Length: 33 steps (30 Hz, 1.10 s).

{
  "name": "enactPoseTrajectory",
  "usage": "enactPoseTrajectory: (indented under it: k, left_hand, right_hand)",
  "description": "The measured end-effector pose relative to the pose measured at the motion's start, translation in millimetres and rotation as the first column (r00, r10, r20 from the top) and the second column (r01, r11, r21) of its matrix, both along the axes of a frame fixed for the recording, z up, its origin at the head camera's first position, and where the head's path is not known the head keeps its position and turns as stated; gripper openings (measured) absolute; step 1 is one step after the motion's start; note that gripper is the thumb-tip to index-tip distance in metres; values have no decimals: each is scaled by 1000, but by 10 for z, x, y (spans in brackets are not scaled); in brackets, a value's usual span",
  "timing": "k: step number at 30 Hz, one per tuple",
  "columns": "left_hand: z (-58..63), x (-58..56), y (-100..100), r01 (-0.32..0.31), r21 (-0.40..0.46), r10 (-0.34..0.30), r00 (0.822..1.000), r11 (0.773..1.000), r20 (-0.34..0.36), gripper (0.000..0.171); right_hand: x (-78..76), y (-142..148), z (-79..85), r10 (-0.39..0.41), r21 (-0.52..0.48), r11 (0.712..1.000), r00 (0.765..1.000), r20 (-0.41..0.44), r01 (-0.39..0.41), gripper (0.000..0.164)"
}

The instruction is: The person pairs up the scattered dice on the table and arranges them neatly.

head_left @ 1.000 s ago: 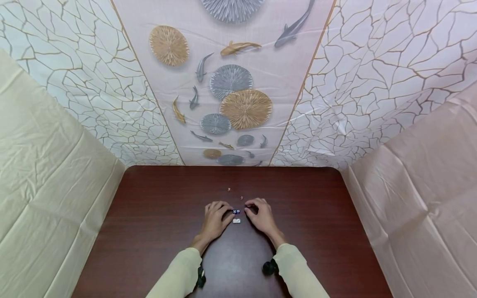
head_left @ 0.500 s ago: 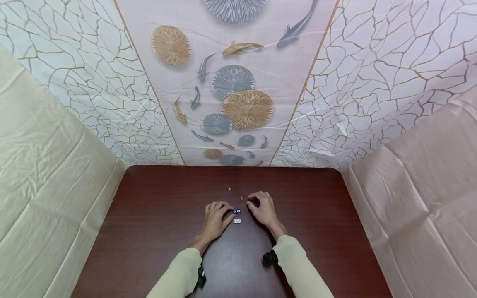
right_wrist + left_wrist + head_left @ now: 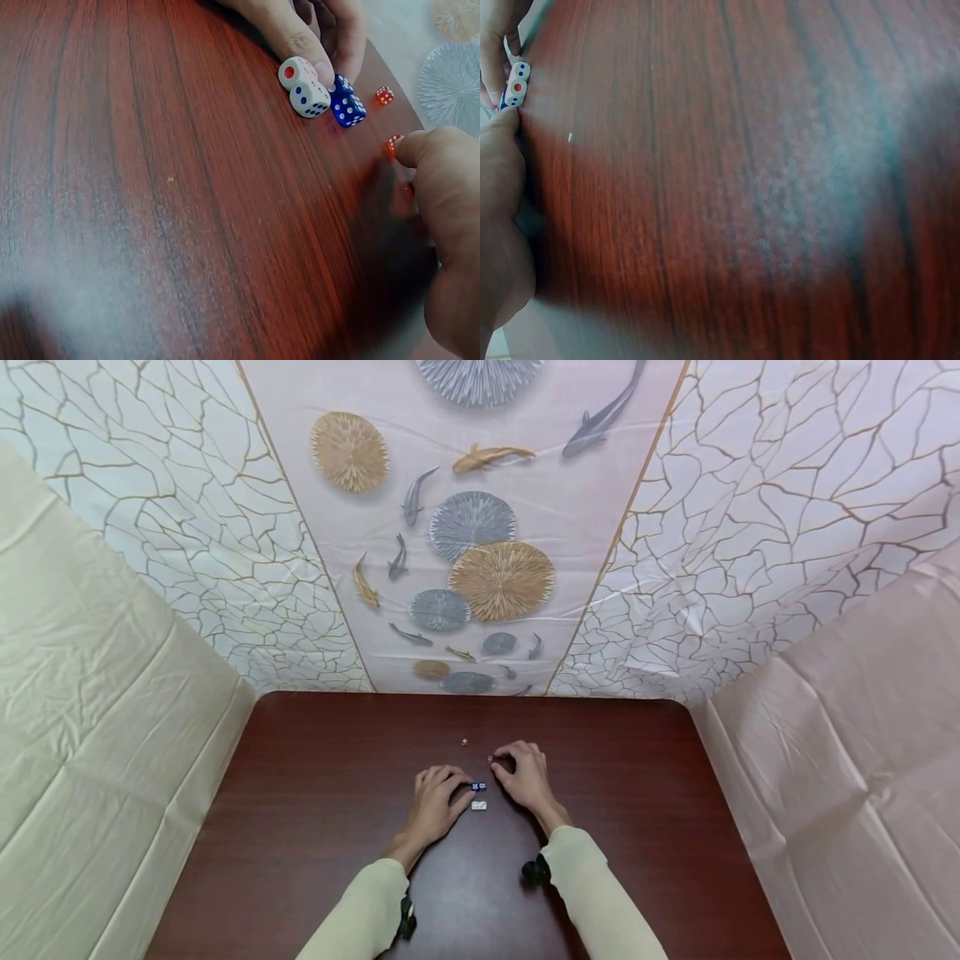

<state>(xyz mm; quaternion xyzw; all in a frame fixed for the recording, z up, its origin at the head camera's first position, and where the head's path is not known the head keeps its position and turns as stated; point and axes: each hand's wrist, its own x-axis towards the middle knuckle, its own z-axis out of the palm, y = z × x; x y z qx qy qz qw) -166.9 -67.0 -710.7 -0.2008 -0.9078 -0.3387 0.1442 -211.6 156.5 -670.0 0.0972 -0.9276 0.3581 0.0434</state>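
Two blue dice (image 3: 349,110) sit side by side on the table, the left one between the thumb and fingertips of my left hand (image 3: 433,795). Just nearer to me, two white dice (image 3: 310,99) form a matching pair, with a red pip and blue pips showing. My right hand (image 3: 527,777) has its thumb and forefinger at a small red die (image 3: 392,145), pinching it from the right; the thumb partly covers it in the right wrist view. Farther back lies another red die (image 3: 385,95), apart from both hands.
The dark red wooden table (image 3: 322,827) reaches back to a patterned cloth wall (image 3: 405,552). Pale cloth hangs at the left (image 3: 90,710) and right sides. Each wrist carries a small black camera, the right one (image 3: 535,871) protruding inward.
My right hand has moved away from beside the blue dice, forward and then left onto the nearer red die. The left hand stays at the blue dice. The view has shifted slightly.
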Motion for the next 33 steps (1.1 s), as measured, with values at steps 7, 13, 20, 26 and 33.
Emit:
enactPoseTrajectory:
  k: [7, 13, 20, 26, 33]
  left_hand:
    - [4, -1, 1, 8, 16, -8, 1000, 1000, 26, 19]
    - [22, 0, -12, 20, 11, -21, 997, 1000, 79, 20]
    - [29, 3, -13, 23, 25, -25, 996, 999, 81, 20]
    - [30, 10, -8, 18, 15, -19, 997, 1000, 77, 20]
    - [10, 9, -1, 9, 10, -10, 999, 1000, 31, 18]
  right_hand:
    - [-2, -34, -19, -15, 14, 1000, 1000, 15, 15, 18]
    - [-11, -56, -25, -33, 37, 999, 999, 36, 32, 17]
    - [-31, -66, -52, -40, 65, 997, 999, 24, 38, 17]
    - [-27, -69, -49, -40, 64, 997, 999, 30, 38, 15]
    - [-26, -75, -45, -44, 60, 997, 999, 30, 42, 13]
